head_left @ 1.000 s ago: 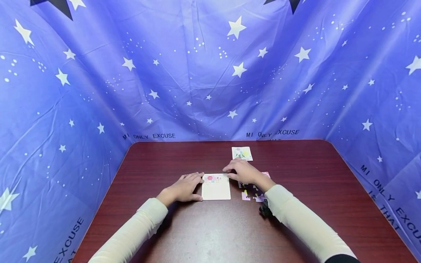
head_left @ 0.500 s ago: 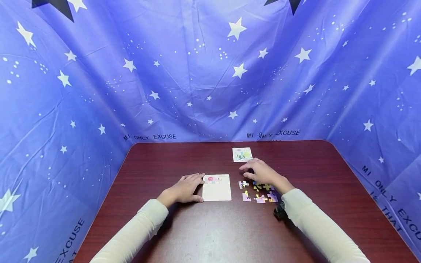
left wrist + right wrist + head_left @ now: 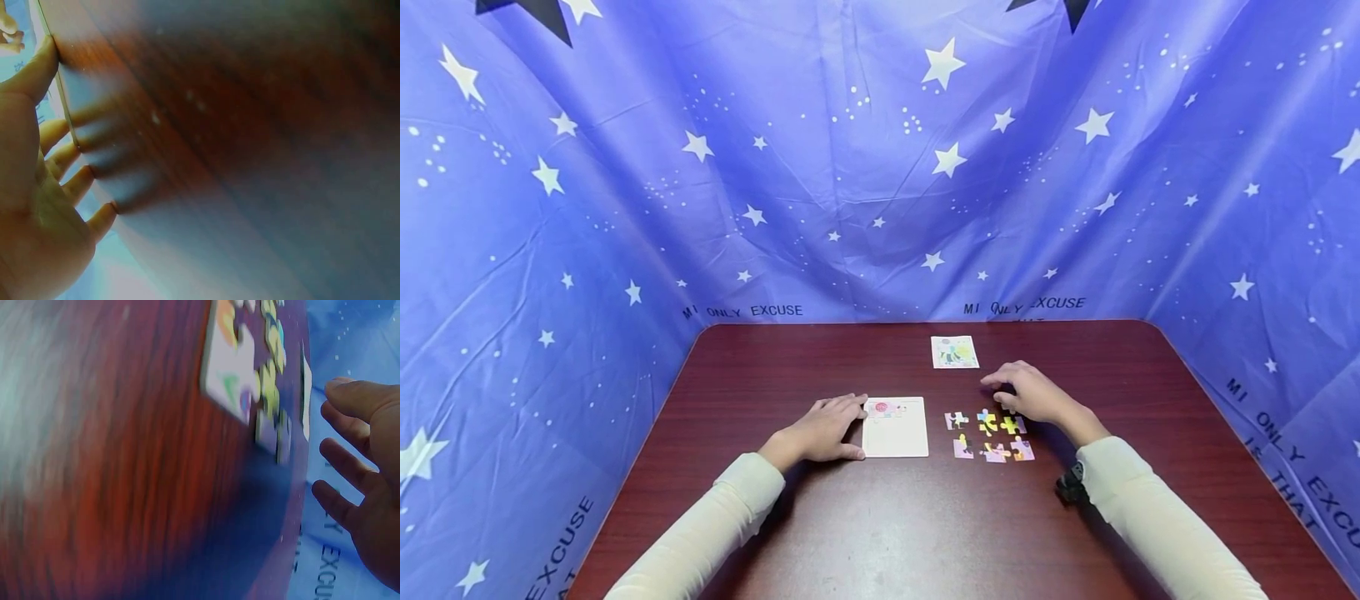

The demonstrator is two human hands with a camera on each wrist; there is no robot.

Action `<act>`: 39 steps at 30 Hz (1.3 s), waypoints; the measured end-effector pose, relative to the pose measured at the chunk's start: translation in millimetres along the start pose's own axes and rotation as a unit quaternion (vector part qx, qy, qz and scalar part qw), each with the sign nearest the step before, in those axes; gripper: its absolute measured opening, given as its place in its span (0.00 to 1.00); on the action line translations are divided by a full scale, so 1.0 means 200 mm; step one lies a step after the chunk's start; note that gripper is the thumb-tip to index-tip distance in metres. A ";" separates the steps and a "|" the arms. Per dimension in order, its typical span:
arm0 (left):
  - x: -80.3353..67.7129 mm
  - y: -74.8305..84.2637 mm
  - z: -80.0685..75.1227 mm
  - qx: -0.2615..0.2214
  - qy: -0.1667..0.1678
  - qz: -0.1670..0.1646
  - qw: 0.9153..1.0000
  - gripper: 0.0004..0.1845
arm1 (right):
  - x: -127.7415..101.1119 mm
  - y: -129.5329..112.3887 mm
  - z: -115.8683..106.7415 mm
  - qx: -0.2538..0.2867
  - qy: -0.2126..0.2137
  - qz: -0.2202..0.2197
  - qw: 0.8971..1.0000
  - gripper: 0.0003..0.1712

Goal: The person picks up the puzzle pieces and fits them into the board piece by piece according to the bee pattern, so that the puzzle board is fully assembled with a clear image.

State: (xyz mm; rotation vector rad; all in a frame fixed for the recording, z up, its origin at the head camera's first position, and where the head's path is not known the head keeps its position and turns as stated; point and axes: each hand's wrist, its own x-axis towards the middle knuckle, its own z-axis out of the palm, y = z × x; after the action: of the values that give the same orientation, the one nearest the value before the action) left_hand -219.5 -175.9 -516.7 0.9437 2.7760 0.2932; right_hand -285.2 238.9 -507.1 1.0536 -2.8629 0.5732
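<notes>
On the dark red tabletop [image 3: 880,517], a white puzzle board [image 3: 896,427] lies in front of the person, with a loose cluster of coloured puzzle pieces [image 3: 989,434] just to its right and a small reference picture [image 3: 955,352] farther back. The left hand [image 3: 820,430] rests flat beside the board, its fingers straight and its fingertips touching the board's left edge, steadying it. The right hand [image 3: 1028,395] hovers over the far right of the cluster, fingers relaxed and slightly spread in the wrist view, holding nothing. Only the board's top strip seems filled, so the work looks to be at an early stage: choosing a piece. The next move probably calls for a fine pinch on one small, flat piece without scattering its neighbours.
</notes>
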 end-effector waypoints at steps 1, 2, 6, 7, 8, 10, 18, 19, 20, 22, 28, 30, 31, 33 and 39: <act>0.00 0.00 0.00 -0.002 0.000 0.000 1.000 0.36 | -0.01 0.01 -0.01 0.000 0.000 0.003 1.000 0.17; 0.00 0.00 0.00 -0.003 0.000 0.000 1.000 0.36 | -0.02 0.02 -0.01 0.000 0.001 0.005 1.000 0.17; 0.00 0.00 0.00 -0.004 -0.003 -0.001 1.000 0.37 | -0.07 0.07 -0.02 0.001 -0.002 0.012 1.000 0.18; 0.00 -0.01 0.00 -0.005 -0.003 -0.002 1.000 0.37 | -0.07 0.08 -0.03 0.000 -0.005 0.012 1.000 0.18; 0.00 -0.01 0.00 -0.005 -0.002 -0.002 1.000 0.37 | -0.08 0.08 -0.02 0.000 -0.009 0.014 1.000 0.18; 0.00 -0.01 0.00 -0.005 -0.003 -0.003 1.000 0.37 | -0.09 0.10 -0.02 -0.001 -0.018 0.017 1.000 0.19; 0.00 0.00 -0.01 -0.005 -0.003 0.004 1.000 0.36 | -0.11 0.12 0.02 -0.014 -0.018 0.010 1.000 0.19; 0.00 0.00 -0.01 -0.005 -0.003 0.004 1.000 0.36 | -0.11 0.12 0.02 -0.016 -0.016 0.007 1.000 0.19; 0.00 0.00 -0.01 -0.005 -0.003 0.004 1.000 0.36 | -0.11 0.12 0.02 -0.016 -0.017 0.007 1.000 0.18; 0.00 0.00 -0.01 -0.004 -0.003 0.003 1.000 0.36 | -0.12 0.13 0.02 -0.017 -0.019 0.006 1.000 0.18; 0.00 0.00 -0.01 0.000 -0.003 -0.002 1.000 0.36 | -0.12 0.13 0.01 -0.017 -0.026 0.011 0.999 0.17; 0.00 -0.01 0.00 0.002 -0.004 -0.004 1.000 0.37 | -0.12 0.13 0.01 -0.015 -0.026 0.016 0.999 0.17; 0.00 -0.01 -0.01 0.002 -0.004 -0.005 1.000 0.37 | -0.12 0.12 0.01 -0.015 -0.027 0.018 0.999 0.17; 0.00 0.00 -0.01 0.001 -0.004 -0.006 1.000 0.37 | -0.13 0.12 0.00 -0.015 -0.028 0.019 0.999 0.17; 0.00 0.00 -0.01 -0.004 -0.003 -0.006 1.000 0.36 | -0.13 0.13 0.01 -0.015 -0.031 0.020 0.999 0.16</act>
State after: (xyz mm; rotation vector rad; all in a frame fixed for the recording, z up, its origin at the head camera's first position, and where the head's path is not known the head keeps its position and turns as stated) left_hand -219.4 -176.0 -514.3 0.9249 2.7717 0.2988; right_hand -282.7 272.7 -521.4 1.0292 -2.9433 0.5061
